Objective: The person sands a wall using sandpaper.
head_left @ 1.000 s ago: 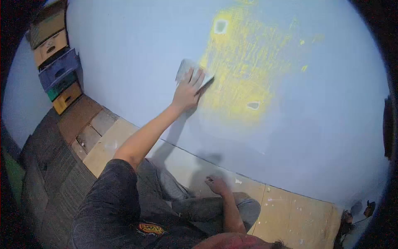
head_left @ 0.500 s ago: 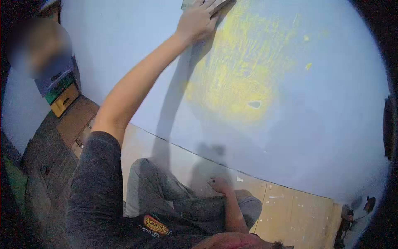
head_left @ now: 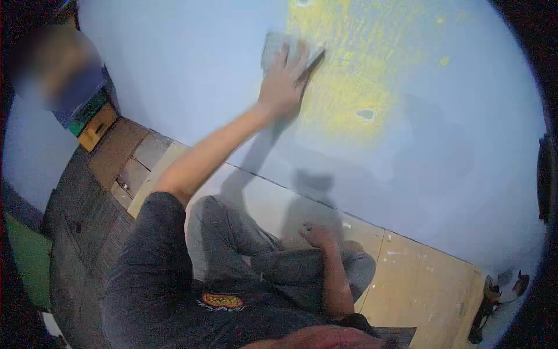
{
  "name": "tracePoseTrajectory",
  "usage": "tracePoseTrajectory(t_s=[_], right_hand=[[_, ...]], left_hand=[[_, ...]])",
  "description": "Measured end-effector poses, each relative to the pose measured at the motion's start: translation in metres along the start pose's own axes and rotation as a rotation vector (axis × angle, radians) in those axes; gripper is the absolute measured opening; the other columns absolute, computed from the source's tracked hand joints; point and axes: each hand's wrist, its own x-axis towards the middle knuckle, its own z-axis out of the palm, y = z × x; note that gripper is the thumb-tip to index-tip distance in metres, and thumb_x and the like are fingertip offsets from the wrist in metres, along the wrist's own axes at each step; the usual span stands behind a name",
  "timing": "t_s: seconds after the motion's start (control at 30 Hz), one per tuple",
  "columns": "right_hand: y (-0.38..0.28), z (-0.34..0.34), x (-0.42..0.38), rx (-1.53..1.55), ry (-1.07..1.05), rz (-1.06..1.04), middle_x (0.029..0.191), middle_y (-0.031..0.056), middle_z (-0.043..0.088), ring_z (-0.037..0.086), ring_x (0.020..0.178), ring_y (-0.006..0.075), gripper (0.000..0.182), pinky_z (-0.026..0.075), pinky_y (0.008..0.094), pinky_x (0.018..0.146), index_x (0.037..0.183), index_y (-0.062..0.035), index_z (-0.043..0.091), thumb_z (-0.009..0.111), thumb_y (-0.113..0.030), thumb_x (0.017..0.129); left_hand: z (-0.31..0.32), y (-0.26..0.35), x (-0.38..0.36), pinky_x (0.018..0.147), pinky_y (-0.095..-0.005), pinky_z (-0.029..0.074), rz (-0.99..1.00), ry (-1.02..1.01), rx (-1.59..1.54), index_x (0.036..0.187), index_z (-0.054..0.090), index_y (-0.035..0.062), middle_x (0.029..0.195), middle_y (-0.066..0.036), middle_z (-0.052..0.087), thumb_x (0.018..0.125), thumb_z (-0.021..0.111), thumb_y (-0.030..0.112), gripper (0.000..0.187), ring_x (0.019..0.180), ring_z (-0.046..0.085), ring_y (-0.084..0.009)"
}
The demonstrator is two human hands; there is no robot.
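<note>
My left hand (head_left: pixel 285 84) is raised against the pale blue wall (head_left: pixel 174 70), its fingers laid over a flat grey sanding block (head_left: pixel 271 51) with a dark edge along the right. The hand covers most of the block, and the fingers are slightly smeared by motion. Just right of it spreads a scratched yellow patch (head_left: pixel 349 75) with a small whitish spot (head_left: pixel 365 114) near its lower edge. Down by my crossed legs (head_left: pixel 224 238), my right hand (head_left: pixel 319 235) rests with loosely spread fingers and nothing visible in them.
Light wooden boards (head_left: pixel 407 267) run along the wall's foot. Dark slatted flooring (head_left: pixel 87 215) lies at left, beside a wooden box (head_left: pixel 97 128). A dark object (head_left: pixel 485 302) with cord-like parts sits at the lower right. A blurred round area covers the upper left.
My left hand has slid down the wall with the sanding block, along the left side of the yellow patch. The view has shifted slightly. My right hand stays by my legs.
</note>
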Motion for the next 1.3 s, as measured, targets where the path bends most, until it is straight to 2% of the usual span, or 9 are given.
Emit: tracePoseTrajectory(t_s=[0.07, 0.13, 0.2, 0.47, 0.7, 0.83, 0.93, 1.1, 1.3], right_hand=[[0.003, -0.005, -0.001, -0.011, -0.036, 0.022, 0.134, 0.0214, 0.053, 0.048, 0.125, 0.0404, 0.068, 0.036, 0.0507, 0.107, 0.135, -0.0056, 0.051, 0.048, -0.057, 0.092], [0.003, -0.005, 0.002, -0.130, 0.011, -0.015, 0.139, 0.0215, 0.049, 0.045, 0.129, 0.0402, 0.067, 0.032, 0.0509, 0.109, 0.137, -0.0052, 0.050, 0.046, -0.056, 0.093], [0.027, 0.018, 0.021, -0.195, 0.044, -0.067, 0.139, 0.0220, 0.049, 0.044, 0.130, 0.0401, 0.067, 0.031, 0.0511, 0.110, 0.137, -0.0053, 0.049, 0.045, -0.056, 0.094], [-0.044, -0.032, -0.031, -0.191, 0.020, -0.063, 0.139, 0.0187, 0.051, 0.045, 0.130, 0.0378, 0.065, 0.031, 0.0497, 0.111, 0.136, -0.0041, 0.050, 0.045, -0.054, 0.095], [-0.040, -0.053, -0.035, 0.140, 0.092, -0.008, 0.139, 0.0210, 0.050, 0.050, 0.126, 0.0366, 0.068, 0.040, 0.0421, 0.106, 0.139, -0.0027, 0.046, 0.057, -0.050, 0.090], [-0.054, -0.078, -0.067, 0.293, 0.517, -0.291, 0.131, 0.0183, 0.056, 0.055, 0.119, 0.0309, 0.063, 0.042, 0.0396, 0.102, 0.134, -0.0014, 0.049, 0.072, -0.034, 0.084], [-0.075, -0.081, -0.074, 0.778, 0.108, -0.573, 0.130, 0.0127, 0.057, 0.056, 0.117, 0.0239, 0.060, 0.043, 0.0373, 0.101, 0.133, -0.0026, 0.050, 0.074, -0.028, 0.085], [-0.036, -0.046, -0.019, 0.776, -0.031, -0.434, 0.130, 0.0076, 0.058, 0.055, 0.115, 0.0191, 0.057, 0.043, 0.0366, 0.102, 0.134, -0.0014, 0.051, 0.075, -0.014, 0.083], [-0.072, -0.021, -0.028, 0.845, 0.109, -0.485, 0.133, 0.0099, 0.057, 0.053, 0.121, 0.0222, 0.054, 0.041, 0.0354, 0.103, 0.135, -0.0065, 0.051, 0.070, -0.009, 0.085]], left_hand=[[-0.016, 0.000, 0.083, 0.114, -0.0534, 0.022, 0.080, 0.247, 0.077, 0.150, 0.030, 0.0154, 0.154, -0.016, 0.029, 0.094, 0.053, 0.023, 0.061, 0.139, 0.025, -0.0484], [-0.052, 0.015, 0.134, 0.114, -0.0533, 0.022, -0.135, -0.016, -0.217, 0.150, 0.031, 0.0118, 0.154, -0.018, 0.029, 0.091, 0.052, 0.023, 0.063, 0.139, 0.025, -0.0469], [-0.049, 0.028, 0.149, 0.115, -0.0516, 0.021, 0.036, 0.310, -0.009, 0.151, 0.028, 0.0111, 0.154, -0.022, 0.028, 0.097, 0.042, 0.030, 0.059, 0.140, 0.025, -0.0459], [0.049, 0.001, -0.102, 0.112, -0.0546, 0.028, 0.025, -0.178, 0.175, 0.148, 0.033, 0.0068, 0.154, -0.014, 0.031, 0.072, 0.062, 0.010, 0.081, 0.138, 0.028, -0.0457], [0.027, 0.053, -0.231, 0.097, -0.0493, 0.044, -0.488, -0.679, -0.423, 0.143, 0.036, 0.0016, 0.123, -0.029, 0.056, 0.096, 0.045, 0.017, 0.051, 0.117, 0.052, -0.0456], [0.016, 0.120, -0.266, 0.085, -0.0425, 0.050, -0.350, -0.632, -1.008, 0.127, 0.056, 0.0010, 0.109, -0.028, 0.064, 0.093, 0.054, 0.021, 0.040, 0.093, 0.065, -0.0367], [0.000, 0.128, -0.272, 0.081, -0.0394, 0.050, -0.658, -1.096, -0.785, 0.118, 0.063, 0.0002, 0.102, -0.020, 0.069, 0.091, 0.061, 0.023, 0.036, 0.089, 0.066, -0.0262], [-0.016, 0.112, -0.280, 0.092, -0.0373, 0.047, -0.690, -0.931, -1.310, 0.116, 0.066, 0.0067, 0.109, -0.013, 0.069, 0.090, 0.065, 0.032, 0.037, 0.099, 0.063, -0.0224], [0.010, 0.088, -0.318, 0.088, -0.0378, 0.048, -0.572, -0.969, -0.963, 0.114, 0.066, 0.0053, 0.106, -0.015, 0.069, 0.091, 0.064, 0.028, 0.033, 0.095, 0.065, -0.0242]])
